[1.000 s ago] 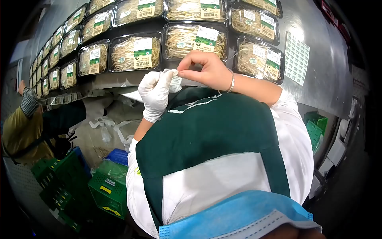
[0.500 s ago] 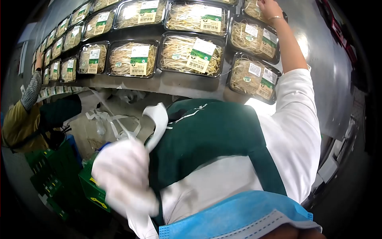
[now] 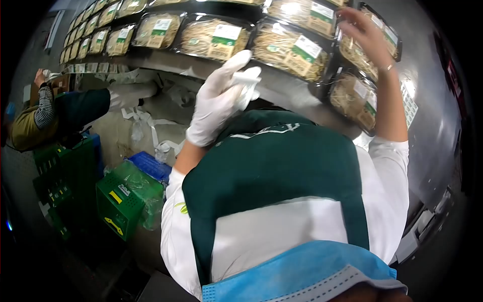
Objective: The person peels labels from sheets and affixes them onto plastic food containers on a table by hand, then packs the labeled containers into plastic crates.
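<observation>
My left hand [image 3: 219,98], in a white glove, is closed round a folded white label strip [image 3: 246,85] in front of my apron, near the table's front edge. Bare and slightly blurred, my right hand [image 3: 363,38] has its fingers apart above the packs at the right, with nothing visible in it. Beneath it lies a clear-topped black tray of sprouts [image 3: 356,54]. Another sprout tray [image 3: 353,98] sits nearer to me, with a small white label and a green-and-white one. A further tray [image 3: 291,49] lies between my hands.
Rows of packed sprout trays [image 3: 214,38] run leftward along the metal table [image 3: 432,121]. A label sheet [image 3: 408,103] lies at the right. Green crates [image 3: 121,201] and a blue crate [image 3: 150,166] stand below left. Another person [image 3: 37,118] is at the far left.
My left hand has risen from low at the left to the table edge. My right hand remains over the right-hand packs, slightly lower in view. The view has shifted, and the other person's arm has moved.
</observation>
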Available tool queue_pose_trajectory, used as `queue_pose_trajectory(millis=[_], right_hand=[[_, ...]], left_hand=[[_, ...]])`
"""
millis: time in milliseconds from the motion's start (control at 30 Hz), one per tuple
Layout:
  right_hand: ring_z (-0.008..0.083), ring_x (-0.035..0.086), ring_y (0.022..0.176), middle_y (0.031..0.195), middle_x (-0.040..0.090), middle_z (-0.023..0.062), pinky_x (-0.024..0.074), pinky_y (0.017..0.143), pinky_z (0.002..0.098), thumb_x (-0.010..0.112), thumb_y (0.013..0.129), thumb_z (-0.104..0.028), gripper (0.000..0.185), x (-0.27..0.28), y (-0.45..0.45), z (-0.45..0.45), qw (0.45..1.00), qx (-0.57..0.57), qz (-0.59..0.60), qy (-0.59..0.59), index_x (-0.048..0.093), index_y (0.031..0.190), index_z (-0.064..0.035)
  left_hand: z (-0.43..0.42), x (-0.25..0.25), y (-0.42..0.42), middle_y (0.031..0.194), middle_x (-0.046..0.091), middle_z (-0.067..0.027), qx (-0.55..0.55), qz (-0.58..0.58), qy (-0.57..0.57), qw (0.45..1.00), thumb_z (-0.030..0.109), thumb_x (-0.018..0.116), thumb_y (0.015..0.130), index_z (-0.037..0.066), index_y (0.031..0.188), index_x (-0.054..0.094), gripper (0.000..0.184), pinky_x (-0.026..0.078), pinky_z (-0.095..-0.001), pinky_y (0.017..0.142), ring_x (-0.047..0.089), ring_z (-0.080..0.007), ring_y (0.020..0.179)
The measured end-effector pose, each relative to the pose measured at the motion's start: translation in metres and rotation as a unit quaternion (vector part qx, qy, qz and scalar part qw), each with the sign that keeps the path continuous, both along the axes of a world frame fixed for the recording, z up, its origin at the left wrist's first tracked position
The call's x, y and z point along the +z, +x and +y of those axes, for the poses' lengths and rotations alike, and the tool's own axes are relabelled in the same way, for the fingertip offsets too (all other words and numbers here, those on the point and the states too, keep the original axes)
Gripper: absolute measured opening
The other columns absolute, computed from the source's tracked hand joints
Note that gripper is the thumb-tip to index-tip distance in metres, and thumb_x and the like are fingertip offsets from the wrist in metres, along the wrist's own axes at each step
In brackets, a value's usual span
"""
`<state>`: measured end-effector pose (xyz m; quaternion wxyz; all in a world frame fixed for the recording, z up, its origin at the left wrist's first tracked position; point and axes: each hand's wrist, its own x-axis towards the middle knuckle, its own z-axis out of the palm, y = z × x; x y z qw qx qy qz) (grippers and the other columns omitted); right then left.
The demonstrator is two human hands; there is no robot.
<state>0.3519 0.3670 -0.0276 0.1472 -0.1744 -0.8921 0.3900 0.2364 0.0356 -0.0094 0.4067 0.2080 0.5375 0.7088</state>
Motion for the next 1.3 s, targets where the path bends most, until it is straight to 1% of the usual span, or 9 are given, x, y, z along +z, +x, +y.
queue_pose_trajectory(millis=[133,333,633,767,900,967,1100,1200,1300], right_hand=[[0.0244,0.053,0.086,0.089,0.057,0.0091,0.0412,0.079,0.0329,0.068,0.067,-0.021,0.041,0.023,-0.039,-0.181,0.977,0.197,0.079,0.010,0.053,0.101,-0.0055],[0.0112,0.056,0.069,0.075,0.061,0.0018,0.0446,0.062,0.0237,0.064,0.072,-0.015,0.009,0.008,-0.067,-0.226,0.986,0.041,0.094,-0.129,0.064,0.079,-0.0090],[0.0277,0.057,0.073,0.073,0.059,0.0123,0.0446,0.064,0.0374,0.051,0.078,-0.041,0.035,-0.058,-0.098,-0.137,0.910,-0.153,-0.179,0.342,0.057,0.079,-0.0071],[0.0277,0.057,0.075,0.075,0.060,0.0132,0.0456,0.065,0.0371,0.049,0.078,-0.044,0.039,-0.054,-0.073,-0.112,0.824,-0.268,-0.263,0.425,0.058,0.087,-0.0074],[0.0150,0.055,0.081,0.086,0.058,0.0061,0.0443,0.072,0.0281,0.061,0.074,-0.031,0.031,-0.030,-0.091,-0.181,0.986,-0.100,-0.058,-0.117,0.057,0.092,-0.0059],[0.0130,0.054,0.080,0.084,0.056,0.0055,0.0436,0.073,0.0267,0.066,0.070,-0.030,0.037,-0.010,-0.105,-0.233,0.985,0.059,-0.011,-0.163,0.056,0.095,-0.0044],[0.0175,0.053,0.071,0.073,0.056,0.0036,0.0432,0.064,0.0266,0.066,0.069,-0.012,0.013,-0.003,-0.119,-0.262,0.980,0.080,0.179,-0.015,0.059,0.079,-0.0088],[0.0166,0.054,0.066,0.069,0.058,0.0029,0.0433,0.061,0.0267,0.066,0.069,-0.012,0.010,0.004,-0.120,-0.212,0.982,-0.002,0.176,0.064,0.062,0.077,-0.0099],[0.0168,0.057,0.080,0.084,0.060,0.0062,0.0442,0.068,0.0269,0.058,0.076,-0.034,0.030,0.007,-0.125,-0.082,0.979,-0.151,-0.079,0.107,0.059,0.091,-0.0085]], left_hand=[[-0.018,-0.016,-0.017,0.092,0.060,-0.0091,0.024,0.135,0.009,0.991,-0.004,0.051,0.080,-0.003,0.093,0.055,0.014,0.048,-0.0229,0.069,0.057,-0.0128,0.084],[-0.064,-0.025,-0.054,0.085,0.060,-0.0092,-0.057,0.016,-0.027,0.998,-0.001,0.054,0.078,-0.004,0.095,0.053,0.017,0.047,-0.0225,0.062,0.057,-0.0115,0.069],[-0.100,-0.033,-0.109,0.094,0.059,-0.0072,-0.199,0.078,-0.092,0.973,-0.003,0.046,0.077,-0.001,0.096,0.058,0.022,0.044,-0.0230,0.074,0.054,-0.0102,0.085],[-0.092,-0.027,-0.110,0.107,0.055,-0.0110,-0.121,-0.108,-0.017,0.987,-0.006,0.042,0.078,-0.002,0.115,0.045,0.036,0.044,-0.0234,0.077,0.053,-0.0119,0.093],[-0.079,-0.028,-0.109,0.099,0.059,-0.0105,-0.084,-0.108,-0.025,0.990,-0.001,0.044,0.082,-0.002,0.105,0.051,0.024,0.046,-0.0208,0.066,0.056,-0.0102,0.083],[-0.071,-0.027,-0.108,0.092,0.060,-0.0099,-0.080,-0.085,-0.031,0.993,0.001,0.047,0.082,-0.002,0.100,0.054,0.019,0.047,-0.0199,0.061,0.057,-0.0094,0.076],[-0.064,-0.040,-0.107,0.067,0.055,-0.0020,0.035,0.001,-0.015,0.999,0.005,0.064,0.074,0.001,0.068,0.054,0.013,0.043,-0.0191,0.052,0.051,-0.0045,0.058],[-0.050,-0.047,-0.109,0.076,0.058,-0.0048,-0.049,0.229,-0.045,0.971,0.006,0.063,0.075,0.000,0.083,0.055,0.013,0.045,-0.0212,0.062,0.053,-0.0073,0.069],[-0.044,-0.045,-0.105,0.080,0.060,-0.0063,-0.081,-0.004,-0.019,0.997,0.008,0.061,0.077,-0.001,0.089,0.054,0.016,0.045,-0.0202,0.062,0.054,-0.0079,0.067]])
